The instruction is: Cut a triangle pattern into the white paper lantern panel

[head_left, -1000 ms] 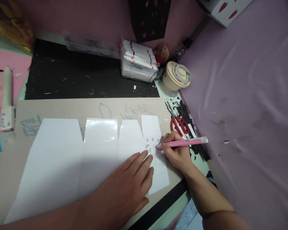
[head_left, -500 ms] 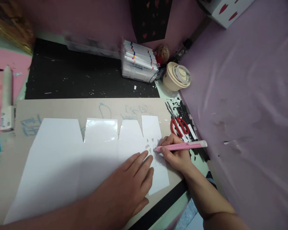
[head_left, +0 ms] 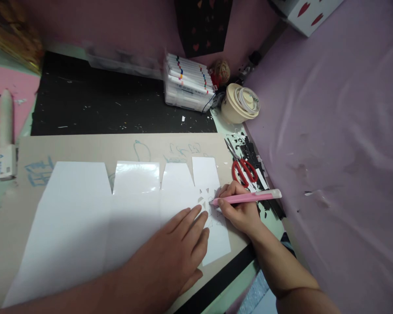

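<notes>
White paper [head_left: 75, 209] with flaps [head_left: 177, 176] along its far side lay on a pale board [head_left: 85, 148] on the table [head_left: 222, 124]. The right hand [head_left: 241, 210] had its grip closed around a pink pen-shaped tool [head_left: 249, 197], its tip beside small cut-outs [head_left: 201, 199]. The left hand [head_left: 173, 250] rested flat on the sheet, grip wide. Red-handled scissors [head_left: 243, 168] lay just beyond the right hand.
</notes>
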Demonstrator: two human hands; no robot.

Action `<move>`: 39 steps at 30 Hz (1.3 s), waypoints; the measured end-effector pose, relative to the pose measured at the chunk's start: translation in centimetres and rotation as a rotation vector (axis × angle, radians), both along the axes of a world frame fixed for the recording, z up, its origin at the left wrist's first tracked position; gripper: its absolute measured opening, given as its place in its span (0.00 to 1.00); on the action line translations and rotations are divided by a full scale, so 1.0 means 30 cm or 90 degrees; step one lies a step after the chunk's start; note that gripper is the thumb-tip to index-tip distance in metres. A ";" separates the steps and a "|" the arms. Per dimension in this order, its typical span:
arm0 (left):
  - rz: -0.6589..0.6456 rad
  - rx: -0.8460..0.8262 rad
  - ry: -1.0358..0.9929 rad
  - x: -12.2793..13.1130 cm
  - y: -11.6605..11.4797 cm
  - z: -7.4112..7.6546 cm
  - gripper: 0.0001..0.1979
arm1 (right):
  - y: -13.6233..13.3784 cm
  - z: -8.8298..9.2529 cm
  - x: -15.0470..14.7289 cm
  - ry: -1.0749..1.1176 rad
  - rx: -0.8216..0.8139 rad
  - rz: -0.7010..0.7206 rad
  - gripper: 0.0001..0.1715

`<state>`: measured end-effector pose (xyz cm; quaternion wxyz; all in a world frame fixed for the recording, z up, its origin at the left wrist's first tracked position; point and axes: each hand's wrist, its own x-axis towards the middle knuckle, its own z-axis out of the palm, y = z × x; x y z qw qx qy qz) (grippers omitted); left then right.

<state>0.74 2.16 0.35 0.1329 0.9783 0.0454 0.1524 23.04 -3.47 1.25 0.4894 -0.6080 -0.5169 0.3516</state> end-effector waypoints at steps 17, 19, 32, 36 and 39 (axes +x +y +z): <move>0.006 0.000 -0.010 0.000 0.000 -0.005 0.27 | -0.002 -0.010 0.007 0.001 0.021 -0.028 0.11; 0.008 -0.003 -0.014 0.001 -0.001 -0.007 0.27 | -0.005 -0.012 0.010 -0.002 0.022 -0.025 0.10; 0.010 -0.008 -0.011 0.002 -0.002 -0.012 0.27 | -0.012 -0.012 0.019 -0.013 0.021 -0.011 0.10; 0.003 -0.009 -0.012 0.001 -0.006 -0.010 0.27 | -0.014 -0.011 0.018 -0.028 0.017 -0.008 0.09; 0.022 -0.023 0.003 0.002 -0.012 -0.001 0.27 | -0.014 -0.007 0.017 -0.055 0.022 -0.005 0.08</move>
